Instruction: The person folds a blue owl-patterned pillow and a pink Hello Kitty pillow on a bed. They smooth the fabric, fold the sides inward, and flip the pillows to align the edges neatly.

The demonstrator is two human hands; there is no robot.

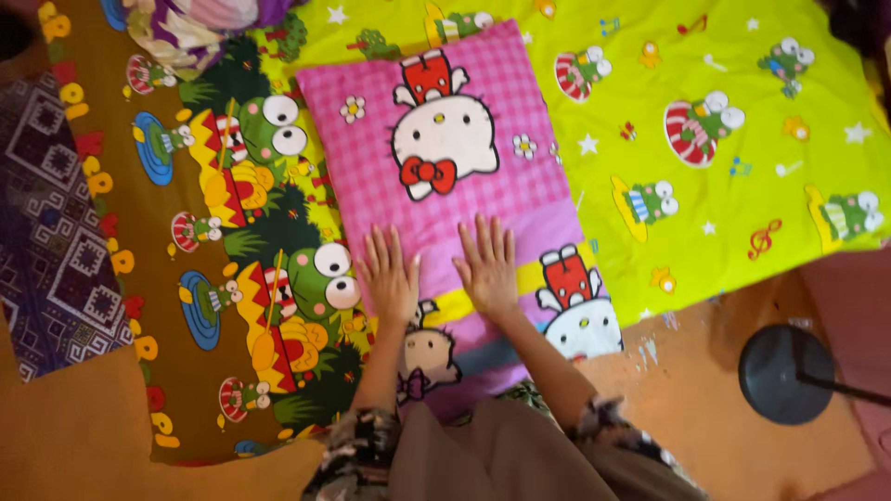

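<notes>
Head view: I see my left hand (390, 278) and right hand (486, 267) open, palms flat, fingers spread on the pink cartoon pillow (445, 176) lying on the yellow-green sheet (742, 186), so I judge smoothing underway; next calls for even outward strokes.

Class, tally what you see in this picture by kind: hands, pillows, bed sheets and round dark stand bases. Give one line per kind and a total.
Hands: 2, left hand and right hand, both flat on the pillow
Pink pillow: 1
Bed sheets: 2, yellow-green sheet and brown sheet
Round dark stand base: 1
Total: 6
</notes>
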